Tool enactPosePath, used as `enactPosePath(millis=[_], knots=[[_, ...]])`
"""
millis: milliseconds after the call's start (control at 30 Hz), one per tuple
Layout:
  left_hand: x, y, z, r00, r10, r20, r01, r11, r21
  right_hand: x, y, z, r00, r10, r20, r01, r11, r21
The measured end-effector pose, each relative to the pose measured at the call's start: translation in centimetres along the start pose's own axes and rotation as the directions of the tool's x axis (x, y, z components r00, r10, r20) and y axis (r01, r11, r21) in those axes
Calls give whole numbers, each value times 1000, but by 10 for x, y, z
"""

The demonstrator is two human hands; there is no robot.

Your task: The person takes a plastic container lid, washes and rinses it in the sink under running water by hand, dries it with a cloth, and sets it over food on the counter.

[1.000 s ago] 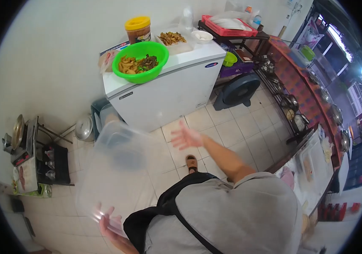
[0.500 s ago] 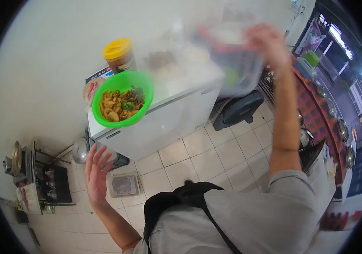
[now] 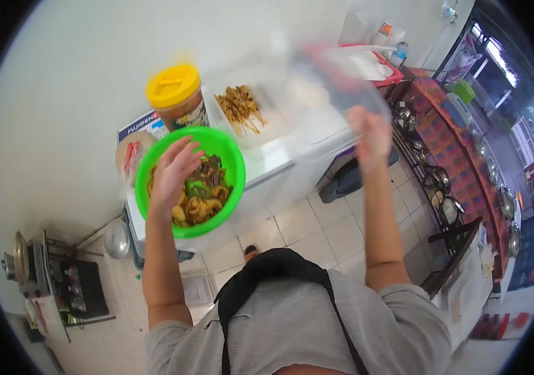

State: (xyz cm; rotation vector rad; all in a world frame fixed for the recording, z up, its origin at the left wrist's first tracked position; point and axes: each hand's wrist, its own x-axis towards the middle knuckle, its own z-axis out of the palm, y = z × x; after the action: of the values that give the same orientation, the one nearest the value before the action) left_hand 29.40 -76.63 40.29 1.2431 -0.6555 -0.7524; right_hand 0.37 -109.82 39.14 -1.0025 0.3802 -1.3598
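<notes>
My left hand (image 3: 178, 172) hangs over the green bowl (image 3: 237, 200), fingers stretched out, hiding part of the food inside. Cooked brown pieces (image 3: 201, 206) with some green bits fill the bowl. My right hand (image 3: 372, 139) is closed at the near edge of a clear plastic lid (image 3: 336, 103), blurred by motion, above the right end of the white freezer. Behind the bowl stands a jar with a yellow lid (image 3: 173, 84). Skewered meat (image 3: 240, 107) lies in a clear tray on the freezer top (image 3: 267, 164).
A bag with red-and-white contents (image 3: 134, 156) sits left of the bowl. At the right, a red-rimmed tray (image 3: 382, 72) and a counter with patterned cloth (image 3: 433, 131) hold items. A dark fan (image 3: 345, 184) and a clear container (image 3: 197, 289) stand on the tiled floor.
My left hand has risen from beside the freezer to over the green bowl. My right hand has come lower and nearer with the clear lid. The skewers show more plainly.
</notes>
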Motion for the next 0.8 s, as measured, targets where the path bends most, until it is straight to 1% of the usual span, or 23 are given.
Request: enactPosePath(millis=[33, 67, 100, 133, 200, 233, 267, 300, 333, 367, 400, 433, 467, 500, 533, 567, 600, 633, 667, 700, 733, 767, 800], knots=[[32, -10, -2, 1000, 3, 8, -3, 1000, -1, -2, 35, 17, 993, 113, -31, -106, 977, 183], [61, -21, -1, 999, -34, 3, 34, 999, -5, -4, 60, 46, 974, 165, -155, -128, 967, 219], [87, -30, 1, 997, -71, -2, 71, 997, -5, -4, 87, 61, 969, 185, -161, -139, 955, 262], [109, -37, 4, 994, -110, -6, 110, 994, -2, -3, 102, 78, 969, 181, -169, -132, 955, 266], [149, -52, 10, 987, -161, 1, 161, 987, 7, -2, 126, 103, 944, 192, -268, -141, 970, 200], [165, -63, 12, 981, -191, 20, 189, 979, 76, 0, 136, 108, 940, 193, -283, -140, 970, 197], [177, -72, 13, 975, -221, 37, 214, 966, 143, 3, 147, 112, 945, 187, -267, -144, 975, 171], [188, -81, 13, 973, -227, 42, 220, 965, 142, 9, 157, 115, 952, 181, -246, -148, 978, 147], [197, -89, 11, 993, -117, -20, 109, 839, 532, 14, 169, 117, 951, 181, -252, -148, 978, 144], [205, -96, 10, 1000, 13, -28, 16, 554, 832, 18, 179, 118, 946, 216, -241, -197, 975, 104], [213, -102, 7, 1000, 9, -24, 15, 554, 832, 23, 187, 117, 940, 251, -230, -243, 968, 63], [222, -109, 5, 999, 20, -33, 19, 482, 876, 26, 188, 117, 939, 249, -235, -242, 968, 62], [231, -115, 2, 999, 32, -41, 24, 405, 914, 29, 188, 115, 910, 328, -254, -379, 906, -187], [236, -123, 0, 999, 27, -35, 22, 403, 915, 31, 188, 112, 870, 396, -295, -490, 766, -416], [239, -130, -1, 994, 108, -9, -29, 340, 940, 33, 199, 97, 867, 396, -302, -494, 765, -413], [240, -134, -1, 982, 188, 23, -75, 272, 959, 36, 219, 73, 925, 224, -307, -380, 562, -734], [240, -130, 1, 982, 185, 29, -80, 272, 959, 40, 229, 60, 969, 63, -239, -247, 248, -937], [238, -125, 2, 988, 153, 24, -71, 311, 948, 38, 228, 55, 967, 59, -247, -254, 246, -935], [238, -122, 5, 993, 118, 23, -63, 348, 935, 31, 225, 49, 981, -5, -192, -187, 207, -960], [242, -123, 7, 993, 110, 40, -76, 346, 935, 27, 223, 42, 988, -67, -137, -125, 162, -979], [248, -129, 3, 995, 92, 32, -60, 321, 945, 29, 224, 37, 985, -73, -158, -145, 159, -977], [257, -135, -2, 997, 76, 29, -50, 293, 955, 34, 227, 33, 957, 150, -247, -282, 293, -914], [263, -143, -10, 992, 107, 62, -87, 255, 963, 40, 227, 29, 885, 360, -295, -430, 390, -814]])
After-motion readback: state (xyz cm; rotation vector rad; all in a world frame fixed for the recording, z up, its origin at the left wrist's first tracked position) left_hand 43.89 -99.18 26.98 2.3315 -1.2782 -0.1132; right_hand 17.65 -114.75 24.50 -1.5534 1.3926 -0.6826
